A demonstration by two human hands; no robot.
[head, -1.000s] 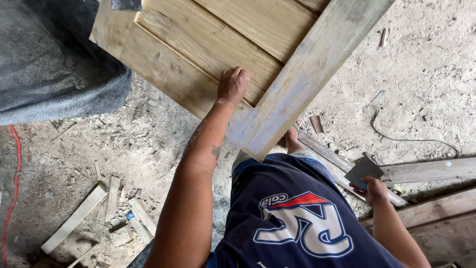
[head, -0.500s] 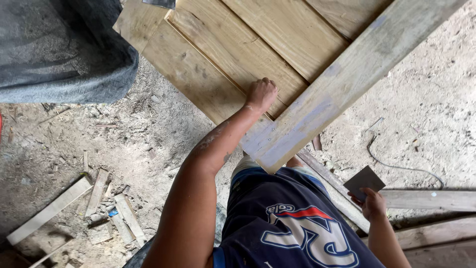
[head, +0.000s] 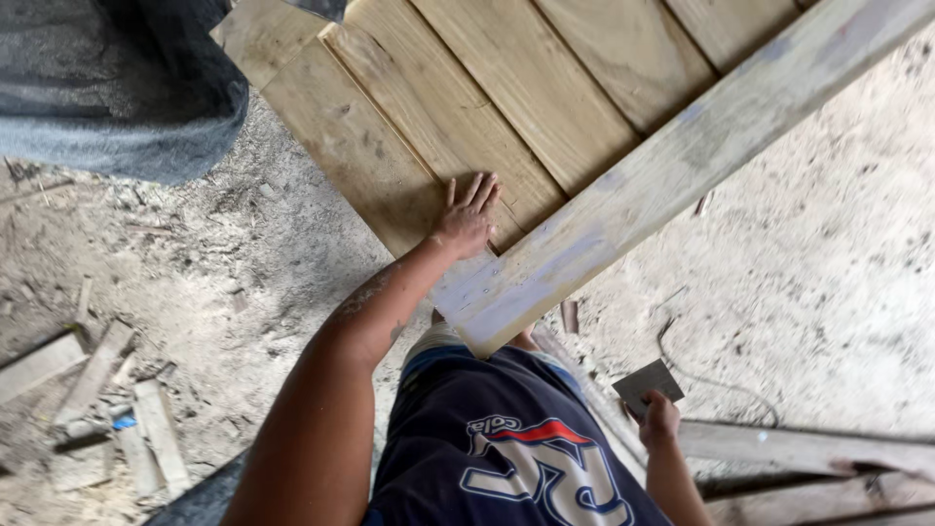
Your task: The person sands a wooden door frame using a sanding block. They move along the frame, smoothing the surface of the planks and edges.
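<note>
Head view: left hand (head: 467,216) spread flat, fingers together, on wooden panel (head: 506,107) beside its grooved joint, near the corner rail (head: 672,180); right hand (head: 659,421) closed on a dark flat scraper (head: 646,384), held low, well apart from the panel; offcuts (head: 136,429) on dusty floor (head: 808,282). Judgement: keep the palm flat and feel along the joint; bring the scraper in shallow, with the grain.
</note>
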